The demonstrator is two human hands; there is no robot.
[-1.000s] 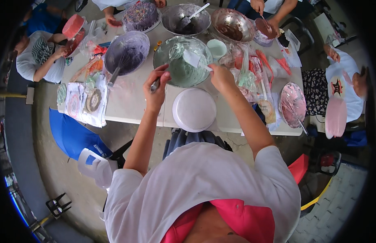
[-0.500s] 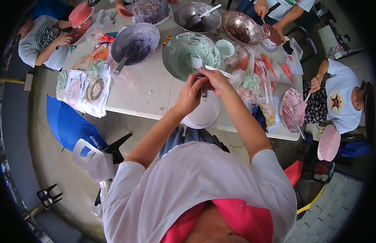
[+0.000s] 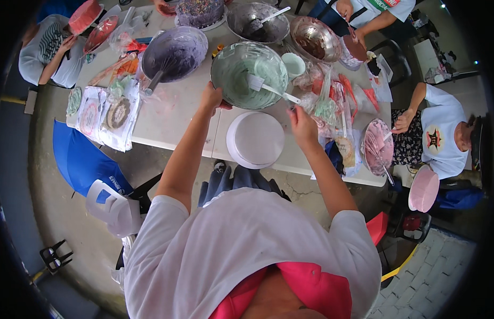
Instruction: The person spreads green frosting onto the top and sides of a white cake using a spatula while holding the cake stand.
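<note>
My left hand [image 3: 211,99] grips the near left rim of a steel mixing bowl [image 3: 221,85] smeared with pale green cream. A white spatula [image 3: 256,81] lies in this bowl, its handle sticking out over the right rim. My right hand [image 3: 303,125] is closed around the metal handle of a whisk [image 3: 288,99], just beyond the bowl's right edge; its wires are hard to make out against the cream. Between my forearms, a round cake [image 3: 256,139] with a smooth white coating stands at the table's near edge.
Bowls of purple [image 3: 178,56], dark [image 3: 239,24], brown [image 3: 317,43] and pink cream [image 3: 378,143] stand around the table [image 3: 167,125]. Piping bags [image 3: 325,109] and a white cup [image 3: 293,65] lie to the right, printed sheets [image 3: 106,114] to the left. Other people work around the table.
My hands, together around the whisk handle before, have parted. The left moved to the bowl's rim, the right shifted rightward with the whisk. The white cake shows fully now.
</note>
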